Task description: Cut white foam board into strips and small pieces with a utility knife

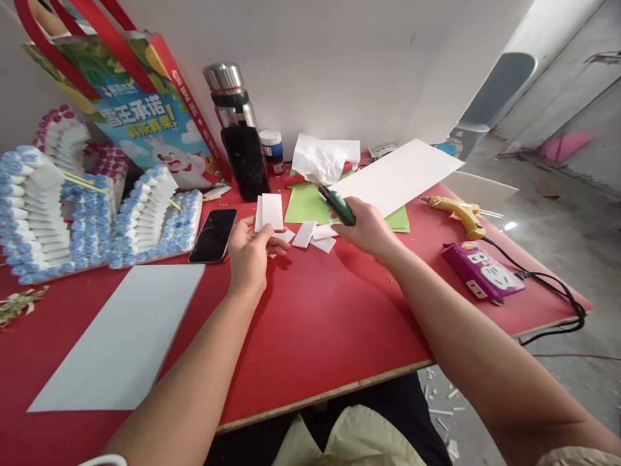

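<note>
My left hand (252, 249) pinches two small white rectangular foam-board pieces (272, 212), one overlapping the other, and holds them upright above the table. In my right hand (366, 226) is a green utility knife (341, 208), its blade end pointing up and to the left. Several more small white pieces (305, 234) lie loose on the red table between my hands. Behind them, green sheets (305, 206) lie flat, partly covered by a large white board (402, 175) and a crumpled white paper (323, 155).
Blue-and-white stepped models (145, 220) and a printed bag (160, 123) stand at left. A phone (213, 236) lies near a white board (121, 336); another phone (245, 162) leans against a thermos (230, 90). At right are a yellow glue gun (458, 213) and purple power strip (480, 272).
</note>
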Tool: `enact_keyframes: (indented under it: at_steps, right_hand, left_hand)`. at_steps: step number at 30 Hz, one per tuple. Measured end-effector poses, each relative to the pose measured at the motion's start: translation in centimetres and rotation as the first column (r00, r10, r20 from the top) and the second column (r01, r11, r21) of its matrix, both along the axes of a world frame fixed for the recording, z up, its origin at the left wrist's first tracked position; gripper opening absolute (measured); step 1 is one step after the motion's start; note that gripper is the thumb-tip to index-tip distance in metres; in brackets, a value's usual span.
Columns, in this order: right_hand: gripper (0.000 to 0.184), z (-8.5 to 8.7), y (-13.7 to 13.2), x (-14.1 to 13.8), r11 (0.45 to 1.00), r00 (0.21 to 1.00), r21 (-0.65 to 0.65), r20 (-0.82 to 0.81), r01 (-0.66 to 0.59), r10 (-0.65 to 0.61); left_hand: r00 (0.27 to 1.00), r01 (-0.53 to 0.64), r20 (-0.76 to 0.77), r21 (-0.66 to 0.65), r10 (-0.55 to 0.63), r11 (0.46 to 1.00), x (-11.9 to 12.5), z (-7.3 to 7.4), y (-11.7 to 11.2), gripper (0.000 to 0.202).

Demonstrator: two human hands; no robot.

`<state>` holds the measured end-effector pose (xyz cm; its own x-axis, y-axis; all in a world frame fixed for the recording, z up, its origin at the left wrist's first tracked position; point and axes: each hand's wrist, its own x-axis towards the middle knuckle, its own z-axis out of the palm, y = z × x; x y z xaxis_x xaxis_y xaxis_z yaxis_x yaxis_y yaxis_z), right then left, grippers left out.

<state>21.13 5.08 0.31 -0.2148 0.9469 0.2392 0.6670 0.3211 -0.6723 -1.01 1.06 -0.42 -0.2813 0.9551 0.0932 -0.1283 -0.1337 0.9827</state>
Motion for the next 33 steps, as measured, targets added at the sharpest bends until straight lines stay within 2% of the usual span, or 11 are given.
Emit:
enact_keyframes:
  at_steps: [3,7,11,15,19,22,24,27,30,33]
  right_hand:
    - [0.025,-0.5,-0.3,-1.8,0.999,0.999,0.025,0.009,-0.034,0.033]
    - [0.032,-0.7,-1.2,-4.0,0.993,0.974,-0.021,0.193,-0.115,0.117]
    - [0.027,-0.7,-1.8,-5.0,0.994,0.932,0.006,0.347,-0.113,0.104]
    - [0.014,-1.0,-1.5,-4.8,0.995,0.953,0.084,0.303,-0.053,0.025]
    - [0.015,-1.0,-0.9,-4.1,0.997,0.974,0.072,0.223,0.020,-0.036]
    - [0.017,-0.8,-0.9,-4.0,0.998,0.969,0.041,0.244,-0.046,0.034]
    - [0.023,-0.8,-1.2,-4.2,0.993,0.954,0.047,0.284,-0.112,0.095]
    - [0.022,-0.9,-1.5,-4.5,0.983,0.921,0.060,0.363,-0.176,0.142]
    - [0.021,-1.2,-1.4,-4.6,0.981,0.909,0.086,0.395,-0.177,0.129]
    - [0.017,-1.3,-1.2,-4.5,0.985,0.949,0.114,0.304,-0.127,0.087]
  left_hand:
    - [0.998,-0.051,0.036,0.011,0.051,0.999,0.0,0.1,0.1,0.028]
    - [0.987,-0.139,0.087,0.035,0.136,0.990,-0.4,0.1,0.3,0.029]
    - [0.974,-0.173,0.149,0.000,0.171,0.985,-1.0,0.0,0.6,0.030]
    - [0.964,-0.189,0.181,-0.050,0.195,0.981,-1.2,0.1,0.7,0.030]
    - [0.969,-0.172,0.171,-0.065,0.180,0.983,-1.1,0.1,0.7,0.031]
    - [0.978,-0.151,0.139,-0.061,0.158,0.987,-1.0,-0.2,0.7,0.030]
    - [0.980,-0.153,0.125,-0.045,0.157,0.987,-0.9,-0.2,0.6,0.030]
    - [0.976,-0.174,0.129,-0.042,0.178,0.984,-0.8,0.0,0.6,0.029]
    - [0.969,-0.204,0.135,-0.052,0.209,0.978,-1.0,0.3,0.7,0.024]
    - [0.962,-0.231,0.139,-0.036,0.234,0.972,-1.3,0.4,0.8,0.020]
